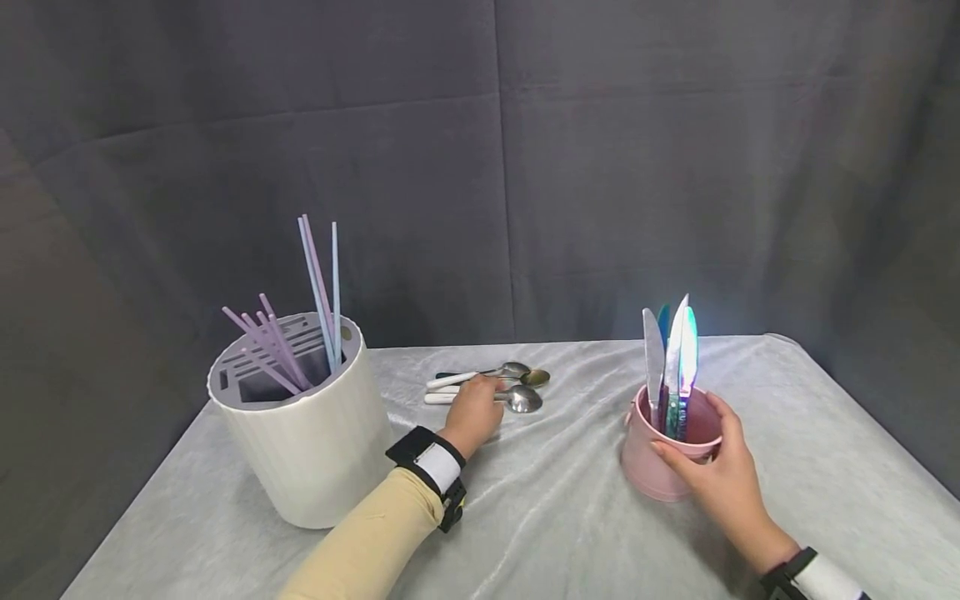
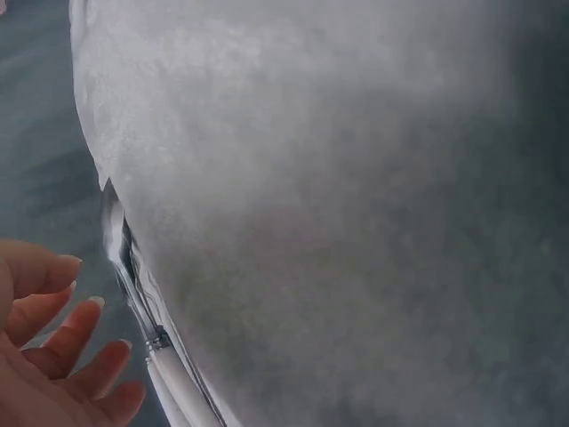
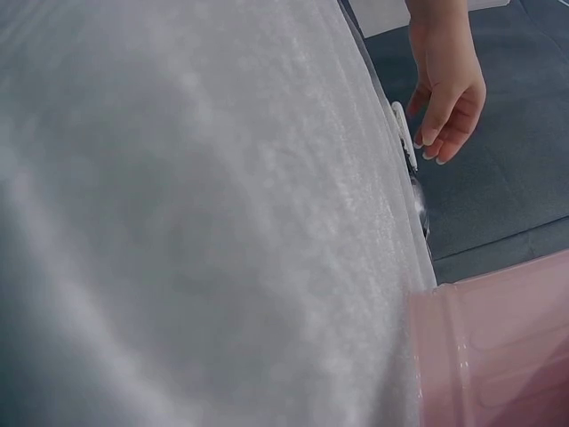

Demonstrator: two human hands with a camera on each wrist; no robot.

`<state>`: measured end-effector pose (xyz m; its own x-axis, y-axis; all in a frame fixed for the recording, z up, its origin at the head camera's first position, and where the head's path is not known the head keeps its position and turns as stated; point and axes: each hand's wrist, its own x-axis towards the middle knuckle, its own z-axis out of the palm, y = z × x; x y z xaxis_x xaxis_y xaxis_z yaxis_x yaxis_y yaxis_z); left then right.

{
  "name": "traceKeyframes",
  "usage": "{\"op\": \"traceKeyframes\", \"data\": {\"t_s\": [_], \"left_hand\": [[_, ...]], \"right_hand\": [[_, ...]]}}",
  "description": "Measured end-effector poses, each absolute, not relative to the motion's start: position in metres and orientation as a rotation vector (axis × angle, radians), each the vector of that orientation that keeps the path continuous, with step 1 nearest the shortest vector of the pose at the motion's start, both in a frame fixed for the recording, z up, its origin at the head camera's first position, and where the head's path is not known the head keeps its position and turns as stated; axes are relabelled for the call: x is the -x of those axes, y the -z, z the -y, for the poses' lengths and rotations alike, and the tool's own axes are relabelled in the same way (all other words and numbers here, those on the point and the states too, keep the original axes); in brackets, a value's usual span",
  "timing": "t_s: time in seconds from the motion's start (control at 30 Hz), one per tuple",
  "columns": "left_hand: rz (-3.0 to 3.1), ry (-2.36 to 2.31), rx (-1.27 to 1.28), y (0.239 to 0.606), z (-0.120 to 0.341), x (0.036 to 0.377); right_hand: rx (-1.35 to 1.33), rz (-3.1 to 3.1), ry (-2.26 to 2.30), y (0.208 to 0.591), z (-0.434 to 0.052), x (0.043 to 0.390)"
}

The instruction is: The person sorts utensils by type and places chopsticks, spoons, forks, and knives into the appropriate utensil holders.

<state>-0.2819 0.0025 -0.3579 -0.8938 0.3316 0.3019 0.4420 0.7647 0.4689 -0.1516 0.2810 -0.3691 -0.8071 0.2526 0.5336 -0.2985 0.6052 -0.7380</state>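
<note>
Three spoons (image 1: 517, 398) with white handles lie side by side at the back middle of the table. My left hand (image 1: 476, 410) hovers over their handles with its fingers loosely bent and nothing in it. The left wrist view shows those fingers (image 2: 62, 342) just beside the spoon handles (image 2: 173, 378). My right hand (image 1: 708, 460) grips a pink cup (image 1: 648, 471) by its rim and side, thumb on the near rim. Several knives (image 1: 671, 367) stand blade-up in the cup. The right wrist view shows the cup's wall (image 3: 498, 356) close up and my left hand (image 3: 449, 98) beyond it.
A large white cutlery holder (image 1: 315, 454) with a slotted top stands at the left, several purple and blue chopsticks (image 1: 318, 292) sticking out of it. A pale wrinkled cloth (image 1: 555, 517) covers the table. A dark curtain hangs behind.
</note>
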Motion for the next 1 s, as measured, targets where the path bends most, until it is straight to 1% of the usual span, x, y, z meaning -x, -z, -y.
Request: {"op": "traceKeyframes", "data": {"t_s": [0.33, 0.7, 0.83, 1.0], "left_hand": [[2.694, 0.912, 0.643, 0.355, 0.013, 0.273], [2.691, 1.017, 0.668, 0.344, 0.026, 0.253], [2.683, 1.122, 0.658, 0.340, 0.032, 0.241], [2.572, 1.189, 0.701, 0.335, 0.041, 0.221]], "right_hand": [[-0.010, 2.272, -1.185, 0.366, -0.278, 0.150], [0.006, 2.290, -1.356, 0.364, -0.283, 0.149], [0.033, 2.326, -1.342, 0.356, -0.289, 0.147], [0.081, 2.296, -1.279, 0.335, -0.295, 0.142]]}}
